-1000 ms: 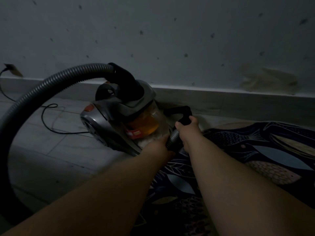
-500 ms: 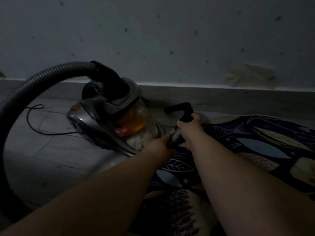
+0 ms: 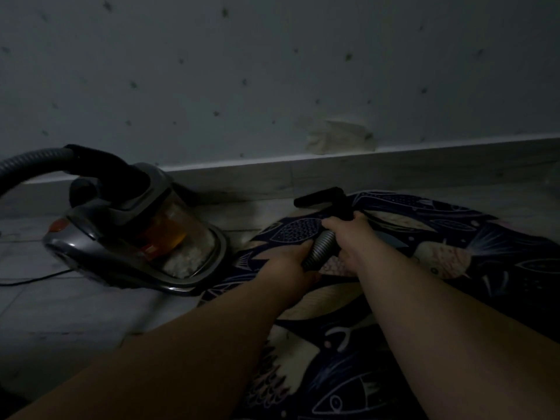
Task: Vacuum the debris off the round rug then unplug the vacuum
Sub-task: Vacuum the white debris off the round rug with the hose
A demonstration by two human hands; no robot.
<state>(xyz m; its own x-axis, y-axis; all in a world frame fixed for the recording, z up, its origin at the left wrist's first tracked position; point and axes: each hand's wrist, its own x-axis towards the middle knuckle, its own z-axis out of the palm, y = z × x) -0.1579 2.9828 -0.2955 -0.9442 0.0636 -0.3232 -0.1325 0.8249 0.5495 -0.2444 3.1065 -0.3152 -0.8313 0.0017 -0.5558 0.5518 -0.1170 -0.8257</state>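
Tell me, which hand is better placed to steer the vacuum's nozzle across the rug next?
Probably the right hand: it grips the hose just behind the black nozzle, over the rug. The left hand holds the hose farther back.

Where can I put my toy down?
Bare floor tiles lie in front of the vacuum cleaner, left of the rug. A thin bare strip runs between baseboard and rug. It's crowded where the left hand and right hand grip the hose.
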